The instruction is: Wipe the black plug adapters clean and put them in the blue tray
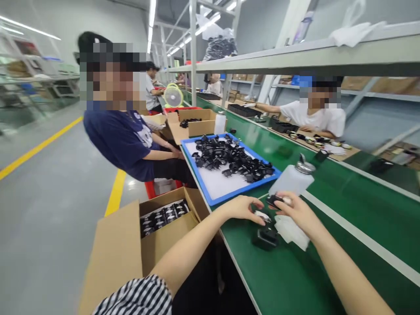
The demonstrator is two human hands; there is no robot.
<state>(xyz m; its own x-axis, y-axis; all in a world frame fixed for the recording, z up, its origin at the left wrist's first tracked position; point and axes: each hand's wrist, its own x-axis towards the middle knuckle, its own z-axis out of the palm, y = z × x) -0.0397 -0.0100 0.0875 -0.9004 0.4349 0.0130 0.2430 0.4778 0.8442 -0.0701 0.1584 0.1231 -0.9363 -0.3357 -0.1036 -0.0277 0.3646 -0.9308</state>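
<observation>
My left hand (244, 208) rests on the green belt (295, 271), its fingers curled round a small black part with a white patch (262, 215). Close beside it, my right hand (293, 211) pinches another small black part (274, 200) and presses a white cloth (290, 230) under its palm. A black plug-like block (265, 238) lies on the belt just below both hands. A white dispenser bottle with a metal cap (293, 177) stands right behind my right hand.
A blue-rimmed tray (229, 199) piled with several black plug parts sits behind my hands. An open cardboard box (157, 232) of packed parts stands at the left, beside the belt. A person in a dark shirt sits to the left; another in white sits across the belt.
</observation>
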